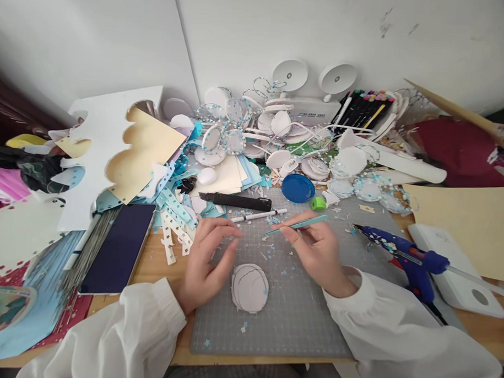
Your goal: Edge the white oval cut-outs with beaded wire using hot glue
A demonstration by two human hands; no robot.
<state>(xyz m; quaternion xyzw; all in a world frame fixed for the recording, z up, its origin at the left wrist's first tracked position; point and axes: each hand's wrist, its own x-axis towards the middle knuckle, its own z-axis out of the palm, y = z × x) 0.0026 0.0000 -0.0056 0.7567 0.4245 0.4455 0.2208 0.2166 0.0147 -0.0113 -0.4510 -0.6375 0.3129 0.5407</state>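
Note:
My right hand (pixel 318 247) grips a pair of teal tweezers (pixel 306 221), whose tips point left over the grey cutting mat (pixel 313 323). Nothing can be made out between the tips. My left hand (pixel 211 259) hovers at the mat's left side, fingers curved and thumb apart, holding nothing. Between and below the hands lies a white round paper disc (pixel 251 288), with a small blue star-shaped bit on its right edge. Tiny blue and white paper stars are scattered over the mat. Just beyond the hands lie a white pen (pixel 259 214) and a black utility knife (pixel 237 201).
A blue glue gun (pixel 415 252) lies at the right beside a white box (pixel 456 273). Behind the mat are a blue lid (pixel 298 188), a green tape roll (pixel 318 203) and piled white discs (pixel 279 124). A dark phone (pixel 117 250) lies left, near punched paper strips (pixel 174 225).

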